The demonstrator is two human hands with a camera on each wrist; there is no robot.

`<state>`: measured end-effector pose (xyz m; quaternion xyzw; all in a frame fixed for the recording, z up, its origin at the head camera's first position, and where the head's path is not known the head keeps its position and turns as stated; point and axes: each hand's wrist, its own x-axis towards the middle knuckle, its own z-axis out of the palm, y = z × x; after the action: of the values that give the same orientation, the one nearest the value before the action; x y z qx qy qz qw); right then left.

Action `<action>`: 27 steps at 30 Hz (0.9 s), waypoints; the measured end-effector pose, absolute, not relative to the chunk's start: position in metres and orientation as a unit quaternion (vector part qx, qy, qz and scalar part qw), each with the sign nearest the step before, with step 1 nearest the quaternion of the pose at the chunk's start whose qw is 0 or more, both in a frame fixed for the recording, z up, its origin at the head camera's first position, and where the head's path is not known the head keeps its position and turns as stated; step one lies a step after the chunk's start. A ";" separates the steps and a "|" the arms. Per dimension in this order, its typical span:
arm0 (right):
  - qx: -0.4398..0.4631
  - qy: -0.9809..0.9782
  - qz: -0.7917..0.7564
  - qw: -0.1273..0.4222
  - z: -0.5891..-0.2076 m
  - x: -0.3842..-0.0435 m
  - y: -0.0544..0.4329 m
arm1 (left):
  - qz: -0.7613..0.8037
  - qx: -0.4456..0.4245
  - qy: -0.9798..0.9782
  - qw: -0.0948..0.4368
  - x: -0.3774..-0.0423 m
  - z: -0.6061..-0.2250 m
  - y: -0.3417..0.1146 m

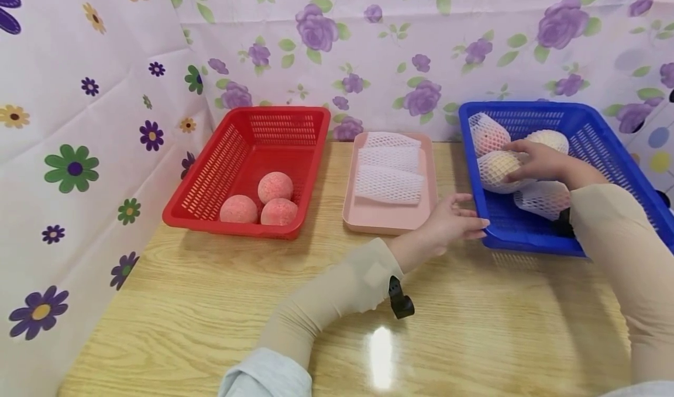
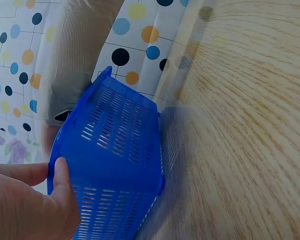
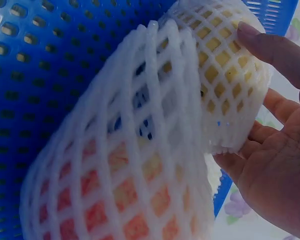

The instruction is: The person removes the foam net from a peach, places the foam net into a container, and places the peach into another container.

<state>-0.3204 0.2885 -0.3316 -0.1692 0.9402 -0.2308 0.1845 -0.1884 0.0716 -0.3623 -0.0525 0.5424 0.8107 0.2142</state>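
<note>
I have the left hand [image 1: 450, 224] pinching the rim of the blue basket [image 1: 532, 242], right hand [image 1: 544, 163] gripping the yellow netted fruit [image 1: 495, 170] inside, under its fingers. I'd brace the rim, squeeze lightly, hold fruit over loose mesh. Right hand hides part of it; red netted fruit [image 1: 542, 200] nearer that wrist is partly behind the sleeve [image 1: 605, 227].

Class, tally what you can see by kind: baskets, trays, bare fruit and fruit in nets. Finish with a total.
Baskets, a red basket and a blue basket: 2
Pink tray: 1
Bare fruit in the red basket: 3
Netted fruit visible in the blue basket: 4
Total: 10
</note>
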 end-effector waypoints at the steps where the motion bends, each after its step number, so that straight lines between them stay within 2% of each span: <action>1: -0.170 0.939 -0.232 0.186 -0.332 -0.320 0.288 | 0.812 -0.051 0.540 0.216 -0.189 -0.362 0.071; 17: -0.162 0.944 -0.200 0.208 -0.338 -0.318 0.288 | 0.815 -0.053 0.532 0.225 -0.190 -0.361 0.070; 27: -0.180 0.945 -0.185 0.200 -0.338 -0.313 0.279 | 0.812 -0.060 0.539 0.216 -0.187 -0.359 0.070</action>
<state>-0.3132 0.2791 -0.3385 -0.1797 0.9452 -0.1852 0.2001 -0.1868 0.0704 -0.3594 -0.0597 0.5393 0.8118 0.2159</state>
